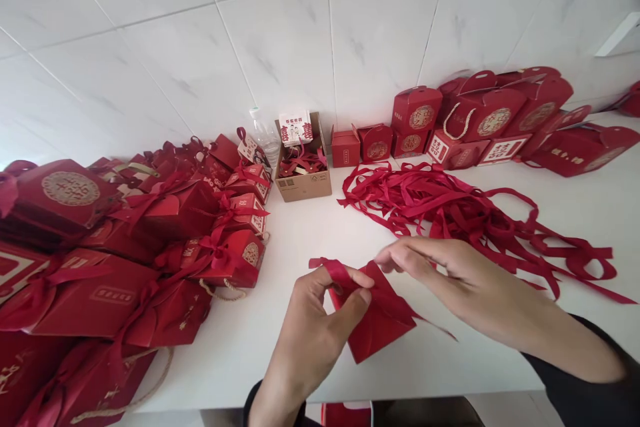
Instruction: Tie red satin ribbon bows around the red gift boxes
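Nearest me, my left hand (320, 310) pinches one end of a red ribbon (333, 269) between thumb and forefinger, and my right hand (450, 273) has its fingertips nipped shut on it at the top of the small red box (380, 327) lying on the white table (280, 360). I judge I'm mid-tie, which calls for keeping the ribbon taut. Farther off lie loose ribbons (465, 207), and an open cardboard carton (305, 183) holds more ribbon and a printed card.
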Motion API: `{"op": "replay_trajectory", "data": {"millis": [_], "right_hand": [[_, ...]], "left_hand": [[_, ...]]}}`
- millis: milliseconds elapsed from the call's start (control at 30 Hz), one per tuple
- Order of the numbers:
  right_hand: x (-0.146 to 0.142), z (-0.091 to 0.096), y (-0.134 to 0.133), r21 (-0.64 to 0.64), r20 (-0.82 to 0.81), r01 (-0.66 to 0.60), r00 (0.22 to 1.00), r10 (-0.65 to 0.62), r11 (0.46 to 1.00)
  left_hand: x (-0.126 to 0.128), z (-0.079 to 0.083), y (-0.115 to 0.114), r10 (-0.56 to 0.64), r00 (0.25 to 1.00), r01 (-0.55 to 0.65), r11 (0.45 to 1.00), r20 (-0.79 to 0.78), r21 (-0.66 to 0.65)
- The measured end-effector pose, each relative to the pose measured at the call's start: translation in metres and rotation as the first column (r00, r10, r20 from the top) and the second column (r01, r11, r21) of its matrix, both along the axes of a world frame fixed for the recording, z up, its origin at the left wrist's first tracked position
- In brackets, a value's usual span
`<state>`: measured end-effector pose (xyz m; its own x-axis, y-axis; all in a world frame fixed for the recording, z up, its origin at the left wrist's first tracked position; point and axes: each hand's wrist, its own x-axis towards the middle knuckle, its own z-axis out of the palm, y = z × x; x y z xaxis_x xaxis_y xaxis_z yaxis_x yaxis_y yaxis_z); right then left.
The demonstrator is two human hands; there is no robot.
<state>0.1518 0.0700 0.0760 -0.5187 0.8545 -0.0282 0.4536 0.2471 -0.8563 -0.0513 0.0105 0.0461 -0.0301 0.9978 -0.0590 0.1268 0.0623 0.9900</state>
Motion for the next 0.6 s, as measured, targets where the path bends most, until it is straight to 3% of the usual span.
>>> {"op": "replay_trajectory", "data": {"millis": [100, 200, 267, 367, 600], "right_hand": [[-0.009, -0.011, 0.005, -0.045, -0.041, -0.047, 0.998, 0.045, 0.998], [-0.017, -0.019, 0.006, -0.137, -0.12, -0.142, 0.985, 0.126, 0.98], [-0.02, -0.02, 0.005, -0.189, -0.146, -0.154, 0.981, 0.127, 0.97], [-0.019, -0.02, 0.004, -0.23, -0.146, -0.154, 0.982, 0.123, 0.961], [-0.011, -0.02, 0.005, -0.205, -0.161, -0.119, 0.983, 0.086, 0.972]], "left_hand": [[0.001, -0.008, 0.002, 0.134, 0.958, -0.075, 0.97, -0.252, 0.231], [0.003, -0.02, 0.003, 0.254, 0.854, 0.008, 0.866, -0.455, 0.5], [0.005, -0.027, 0.002, 0.311, 0.832, 0.028, 0.804, -0.46, 0.594], [0.008, -0.031, 0.001, 0.358, 0.857, -0.05, 0.772, -0.369, 0.633], [0.009, -0.028, -0.005, 0.329, 0.904, -0.12, 0.809, -0.274, 0.576]]}}
